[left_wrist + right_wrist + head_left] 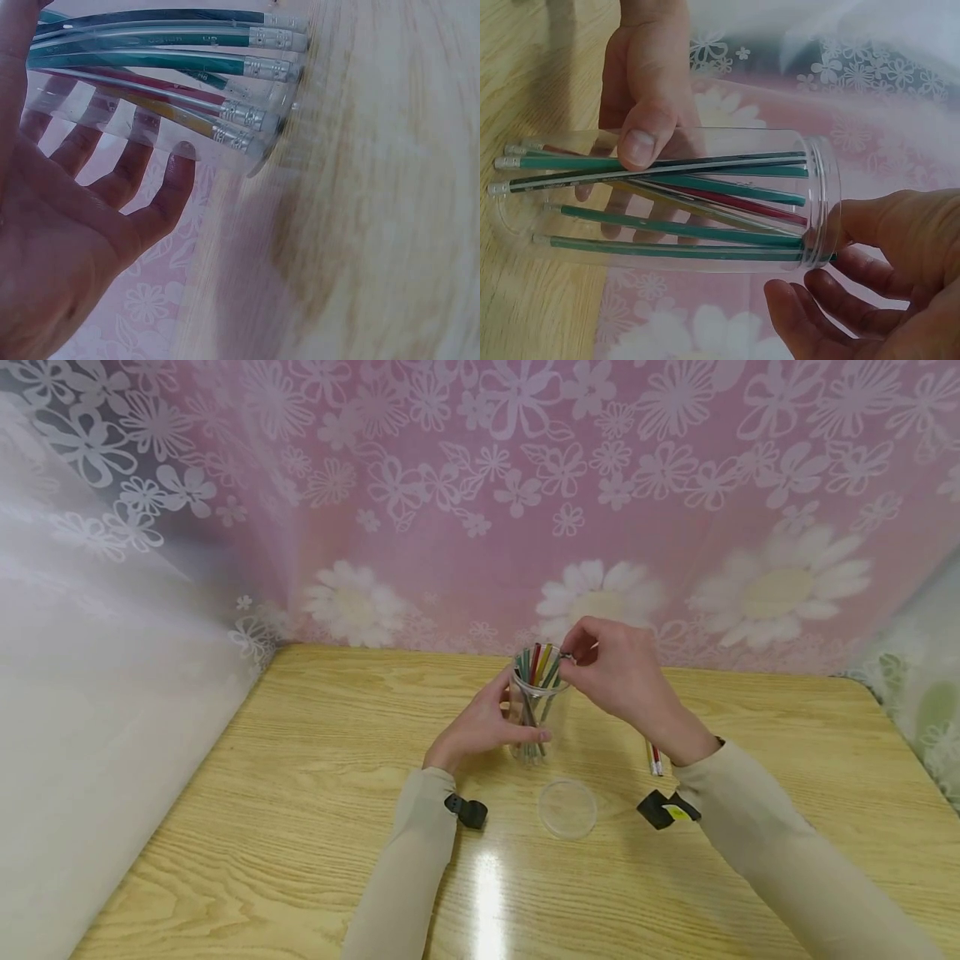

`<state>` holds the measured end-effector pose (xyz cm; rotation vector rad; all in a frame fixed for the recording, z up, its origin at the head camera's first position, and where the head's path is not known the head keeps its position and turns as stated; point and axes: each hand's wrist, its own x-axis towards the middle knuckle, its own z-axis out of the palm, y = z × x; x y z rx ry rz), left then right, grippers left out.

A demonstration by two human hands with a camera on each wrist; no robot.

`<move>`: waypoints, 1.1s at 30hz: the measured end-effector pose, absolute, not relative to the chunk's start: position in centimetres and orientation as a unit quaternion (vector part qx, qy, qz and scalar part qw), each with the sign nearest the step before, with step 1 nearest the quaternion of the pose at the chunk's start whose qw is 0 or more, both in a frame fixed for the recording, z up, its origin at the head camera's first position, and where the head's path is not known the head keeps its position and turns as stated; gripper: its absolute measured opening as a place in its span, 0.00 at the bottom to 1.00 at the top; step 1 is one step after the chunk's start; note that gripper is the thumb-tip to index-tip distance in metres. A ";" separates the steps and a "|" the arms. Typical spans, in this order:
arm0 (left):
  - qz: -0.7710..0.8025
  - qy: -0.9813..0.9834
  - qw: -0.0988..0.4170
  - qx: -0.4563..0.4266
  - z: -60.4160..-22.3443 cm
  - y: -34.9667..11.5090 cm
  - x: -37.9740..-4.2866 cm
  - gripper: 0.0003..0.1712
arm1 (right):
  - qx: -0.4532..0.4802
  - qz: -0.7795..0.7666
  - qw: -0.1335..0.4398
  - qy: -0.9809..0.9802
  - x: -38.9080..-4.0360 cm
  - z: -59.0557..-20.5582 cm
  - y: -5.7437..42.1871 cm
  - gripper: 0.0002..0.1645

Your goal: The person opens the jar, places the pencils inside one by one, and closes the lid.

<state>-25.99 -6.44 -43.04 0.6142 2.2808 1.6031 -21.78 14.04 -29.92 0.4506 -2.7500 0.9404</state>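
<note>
Pink flower-printed curtaining (450, 518) is hanging behind a wood-grain table (300, 735), beyond both hands. From the head view, the left hand (483, 722) is gripping a clear plastic jar (543, 695) of green, red and yellow pencils (536, 667), thumb crossing its near side, likely steadying it upright for the right hand (618, 668) at the rim. One clear round lid (567, 808) is lying between the wrists, presumably leaving the mouth free; red and yellow pencils (656, 763) are lying beside the right wrist. From the left wrist, the jarred pencils are standing eraser-down, and "HB" is showing on a green barrel (169, 37). From the right wrist, the left hand is wrapping the jar, while the right hand's bent fingers are, as far as the blur shows, pinching a green pencil (667, 249) by its upper end.
</note>
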 end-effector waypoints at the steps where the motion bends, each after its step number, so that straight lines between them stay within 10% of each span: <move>1: 0.556 0.791 0.144 0.212 -43.1 -6.5 -26.0 0.60 | 0.151 0.321 0.093 -0.930 -21.8 -29.9 14.1 0.05; 33: 0.542 0.802 0.138 0.210 -43.0 -6.5 -26.0 0.61 | 0.116 0.339 0.068 -0.931 -21.0 -29.4 14.9 0.21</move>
